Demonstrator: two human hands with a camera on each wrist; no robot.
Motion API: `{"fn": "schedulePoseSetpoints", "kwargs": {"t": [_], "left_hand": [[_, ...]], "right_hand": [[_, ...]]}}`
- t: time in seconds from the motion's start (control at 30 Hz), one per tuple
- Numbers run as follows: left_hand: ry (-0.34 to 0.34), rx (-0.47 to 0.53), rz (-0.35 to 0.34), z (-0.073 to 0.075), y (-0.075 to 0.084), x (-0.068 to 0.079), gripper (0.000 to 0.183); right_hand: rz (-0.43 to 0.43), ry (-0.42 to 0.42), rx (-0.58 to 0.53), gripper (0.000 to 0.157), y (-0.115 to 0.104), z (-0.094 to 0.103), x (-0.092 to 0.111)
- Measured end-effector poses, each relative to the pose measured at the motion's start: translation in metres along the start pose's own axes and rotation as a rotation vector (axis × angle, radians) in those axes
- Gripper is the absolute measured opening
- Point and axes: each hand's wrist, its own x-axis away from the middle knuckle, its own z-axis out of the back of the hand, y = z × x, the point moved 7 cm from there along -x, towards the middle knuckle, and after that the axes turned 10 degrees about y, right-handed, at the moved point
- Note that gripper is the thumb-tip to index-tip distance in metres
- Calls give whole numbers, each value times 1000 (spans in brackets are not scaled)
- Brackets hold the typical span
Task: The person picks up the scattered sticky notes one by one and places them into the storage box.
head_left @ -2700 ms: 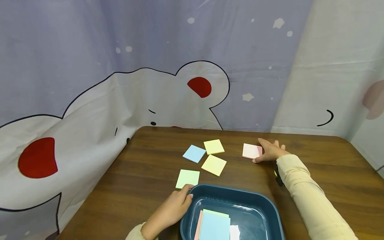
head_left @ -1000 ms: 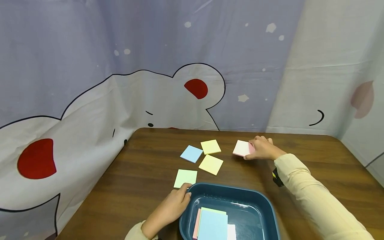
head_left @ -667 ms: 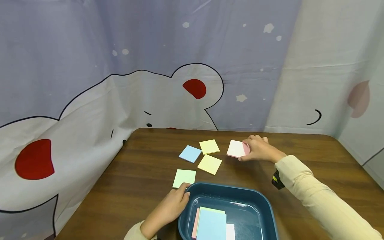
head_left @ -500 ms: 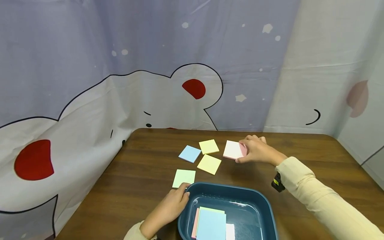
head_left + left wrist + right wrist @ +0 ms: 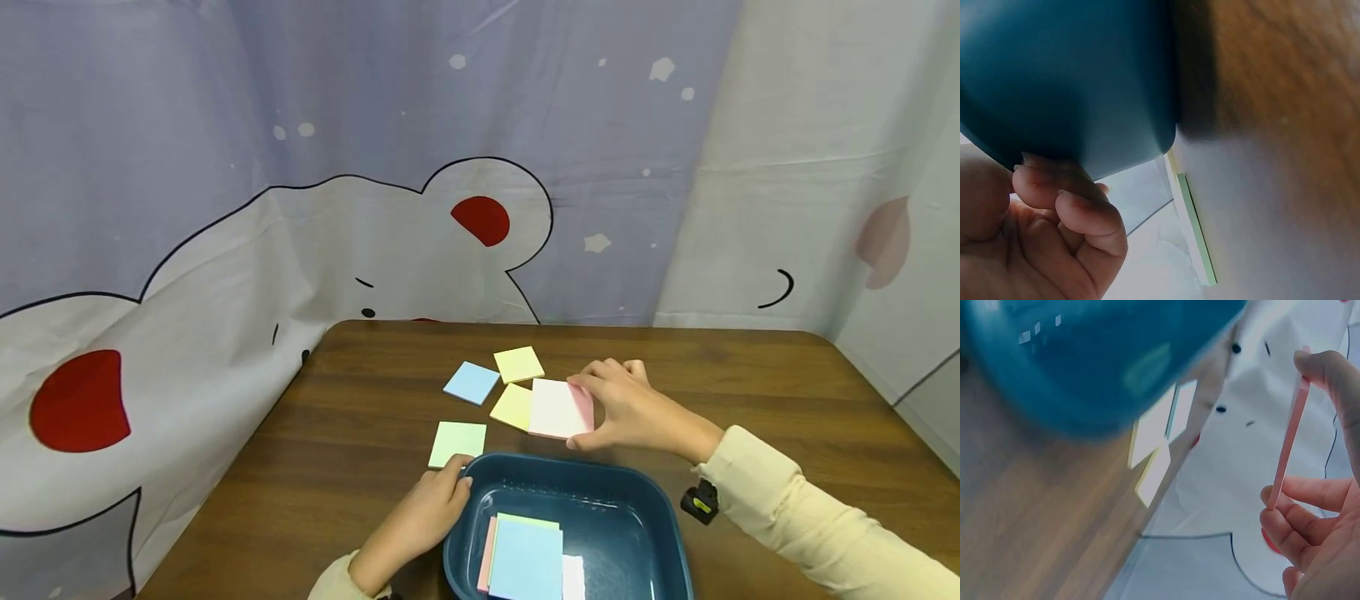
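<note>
My right hand (image 5: 637,412) pinches a pink sticky note pad (image 5: 553,407) by its edges, thumb on the near side and fingers on the far side. In the right wrist view the pink pad (image 5: 1288,440) is edge-on, raised off the table. My left hand (image 5: 420,517) grips the left rim of a dark blue plastic tub (image 5: 577,468); the left wrist view has its fingers (image 5: 1088,215) bent at the rim. Inside the tub lie a blue pad (image 5: 527,558) on top, with green and pink edges showing beneath, and a whitish patch (image 5: 573,577) beside them.
On the wooden table (image 5: 337,450) behind the tub lie a green pad (image 5: 457,443), a blue pad (image 5: 471,382) and two yellow pads, the far one (image 5: 519,364) and the near one (image 5: 510,407), partly covered from view. A patterned curtain (image 5: 375,250) hangs behind the table.
My right hand took hold of the pink pad at the table's back right, lifted it and carried it left and nearer the tub. The left hand has stayed on the rim.
</note>
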Motion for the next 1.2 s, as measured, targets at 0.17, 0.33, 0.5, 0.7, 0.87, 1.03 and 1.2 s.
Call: {"fn": "schedulePoseSetpoints", "kwargs": {"t": [0.17,0.33,0.5,0.7,0.87,1.03,1.2], "left_hand": [[-12,13,17,-1,-3,0,28],[-28,43,31,-2,-5,0,30],[-32,53,38,-3,-5,0,30],[-18,46,33,-2,-4,0,29],[-7,21,23,0,-3,0,28],[-19,20,23,-1,-4,0,29],[-41,56,45,-2,-4,0,30]], "right_hand": [[5,-30,-35,76,-17,-4,9],[58,-57,-83,75,-37,-9,20],[153,-54,-136,72,-59,-12,32],[250,-91,-190,67,-78,-15,43],[313,-221,-205,68,-88,-26,53],[387,-322,-181,68,-93,-39,60],[443,-361,-165,66,-96,-47,64]]}}
